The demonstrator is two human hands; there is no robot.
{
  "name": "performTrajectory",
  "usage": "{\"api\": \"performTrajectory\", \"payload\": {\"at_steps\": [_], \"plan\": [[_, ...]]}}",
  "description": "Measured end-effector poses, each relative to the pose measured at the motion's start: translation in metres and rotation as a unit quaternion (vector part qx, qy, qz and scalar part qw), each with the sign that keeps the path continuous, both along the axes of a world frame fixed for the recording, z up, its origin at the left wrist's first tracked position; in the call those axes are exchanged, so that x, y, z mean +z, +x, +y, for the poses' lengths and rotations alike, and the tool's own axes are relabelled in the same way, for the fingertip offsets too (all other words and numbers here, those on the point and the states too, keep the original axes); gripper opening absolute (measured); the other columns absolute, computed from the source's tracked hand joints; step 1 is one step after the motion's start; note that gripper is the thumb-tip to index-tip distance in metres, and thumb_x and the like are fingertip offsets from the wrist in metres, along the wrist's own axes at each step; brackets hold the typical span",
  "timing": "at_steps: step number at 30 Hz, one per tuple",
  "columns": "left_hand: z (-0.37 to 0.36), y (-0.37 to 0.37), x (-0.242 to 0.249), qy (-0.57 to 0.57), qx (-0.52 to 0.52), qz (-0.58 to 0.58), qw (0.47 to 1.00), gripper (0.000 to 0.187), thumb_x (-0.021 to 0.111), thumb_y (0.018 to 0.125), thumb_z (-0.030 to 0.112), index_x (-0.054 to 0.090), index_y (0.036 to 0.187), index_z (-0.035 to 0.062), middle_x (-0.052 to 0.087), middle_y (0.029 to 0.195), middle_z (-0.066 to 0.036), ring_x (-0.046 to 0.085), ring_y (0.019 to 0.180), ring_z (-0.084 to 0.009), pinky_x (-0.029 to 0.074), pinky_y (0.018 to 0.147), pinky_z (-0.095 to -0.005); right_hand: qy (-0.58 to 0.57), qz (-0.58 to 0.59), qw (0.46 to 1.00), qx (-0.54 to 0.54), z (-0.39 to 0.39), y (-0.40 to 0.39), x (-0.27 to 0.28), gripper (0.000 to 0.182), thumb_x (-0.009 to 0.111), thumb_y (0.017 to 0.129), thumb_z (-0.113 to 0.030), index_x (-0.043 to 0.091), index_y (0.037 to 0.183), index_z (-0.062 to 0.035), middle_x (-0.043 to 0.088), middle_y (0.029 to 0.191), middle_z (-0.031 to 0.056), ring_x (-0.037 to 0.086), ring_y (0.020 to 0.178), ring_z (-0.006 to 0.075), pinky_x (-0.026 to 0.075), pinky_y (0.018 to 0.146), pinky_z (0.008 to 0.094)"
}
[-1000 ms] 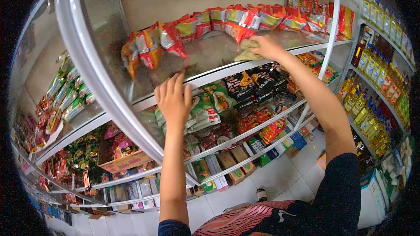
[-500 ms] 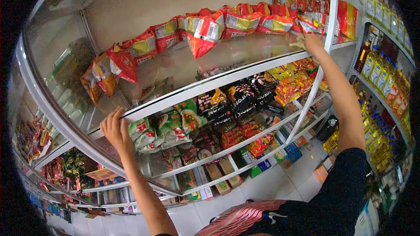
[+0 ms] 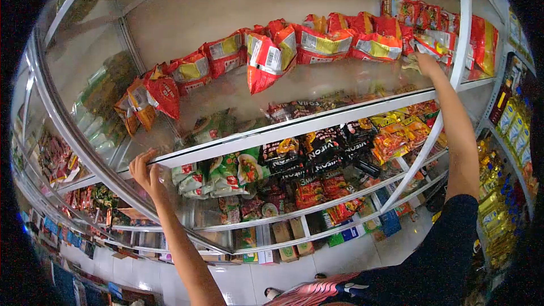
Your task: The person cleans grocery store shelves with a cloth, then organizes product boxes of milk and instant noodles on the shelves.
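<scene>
My left hand [image 3: 146, 171] rests at the left end of the white shelf edge [image 3: 255, 136], fingers over it. My right hand [image 3: 426, 63] reaches over the top glass shelf at the right, fingers bent against a pale cloth [image 3: 410, 63]. The cloth lies on the glass beside a red and white packet [image 3: 430, 46]. A row of red and yellow packets [image 3: 323, 42] stands along the back of this shelf. One red packet with a barcode [image 3: 267, 62] juts forward in the middle, and an orange packet [image 3: 136, 102] leans at the left end.
Below are green packets [image 3: 238, 170], black packets [image 3: 317, 150] and orange packets [image 3: 399, 136]. A slanted white post [image 3: 463, 28] stands at the right, by my right forearm. Bottles of yellow oil [image 3: 513, 119] fill the rack at the far right.
The camera view has shifted, so the shelf and its packets sit further right in the picture. My right hand stays by the cloth and my left hand at the shelf edge.
</scene>
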State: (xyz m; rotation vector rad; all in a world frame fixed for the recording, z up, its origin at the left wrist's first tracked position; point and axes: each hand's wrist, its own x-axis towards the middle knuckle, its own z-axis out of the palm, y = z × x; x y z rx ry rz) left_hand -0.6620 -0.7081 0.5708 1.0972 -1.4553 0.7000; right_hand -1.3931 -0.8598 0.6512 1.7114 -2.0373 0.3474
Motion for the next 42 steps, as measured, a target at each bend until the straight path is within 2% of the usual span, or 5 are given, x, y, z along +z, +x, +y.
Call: {"api": "performTrajectory", "payload": {"at_steps": [13, 16, 26, 36, 42], "plan": [[-0.001, -0.007, 0.003, -0.063, -0.016, 0.041, 0.997, 0.024, 0.051, 0.063, 0.021, 0.058, 0.075, 0.0017, 0.056, 0.075, -0.008, 0.046, 0.076, -0.0228, 0.03, 0.077, -0.0309, 0.054, -0.022, 0.993, 0.103, 0.057, 0.084, 0.013, 0.04, 0.051, 0.077, -0.019, 0.046, 0.111, 0.0006, 0.055, 0.097, 0.0253, 0.054, 0.093, 0.0367, 0.042, 0.08, 0.0412], [-0.001, -0.007, 0.006, -0.054, -0.025, 0.041, 0.997, 0.023, 0.05, 0.063, 0.02, 0.06, 0.073, 0.0015, 0.057, 0.073, -0.007, 0.047, 0.075, -0.0221, 0.03, 0.077, -0.0302, -0.006, 0.017, 0.98, 0.2, 0.072, 0.124, 0.01, 0.034, 0.052, 0.078, -0.026, 0.051, 0.099, 0.0009, 0.057, 0.091, 0.0232, 0.055, 0.084, 0.038, 0.044, 0.075, 0.0444], [0.013, 0.004, 0.008, 0.003, -0.076, 0.008, 0.997, 0.025, 0.051, 0.067, 0.017, 0.062, 0.084, 0.0037, 0.062, 0.091, -0.006, 0.051, 0.087, -0.0215, 0.03, 0.085, -0.0323, 0.023, 0.024, 0.968, 0.247, 0.057, 0.279, 0.015, 0.033, 0.05, 0.079, -0.027, 0.05, 0.096, 0.0018, 0.057, 0.089, 0.0242, 0.056, 0.083, 0.0387, 0.044, 0.072, 0.0456], [0.016, 0.005, 0.007, 0.003, -0.064, -0.009, 0.998, 0.026, 0.051, 0.065, 0.013, 0.062, 0.088, 0.0053, 0.061, 0.095, -0.005, 0.051, 0.092, -0.0219, 0.031, 0.086, -0.0343, 0.034, -0.033, 0.901, 0.432, 0.114, 0.392, 0.009, 0.037, 0.051, 0.079, -0.029, 0.048, 0.106, -0.0037, 0.056, 0.083, 0.0249, 0.054, 0.08, 0.0399, 0.043, 0.069, 0.0447], [0.013, 0.009, 0.006, -0.002, -0.057, -0.018, 0.998, 0.026, 0.051, 0.066, 0.012, 0.062, 0.089, 0.0061, 0.061, 0.095, -0.005, 0.052, 0.091, -0.0221, 0.032, 0.085, -0.0346, 0.039, 0.012, 0.904, 0.425, 0.099, 0.462, 0.016, 0.033, 0.051, 0.078, -0.03, 0.051, 0.091, 0.0002, 0.058, 0.075, 0.0215, 0.057, 0.07, 0.0387, 0.046, 0.064, 0.0467]]}}
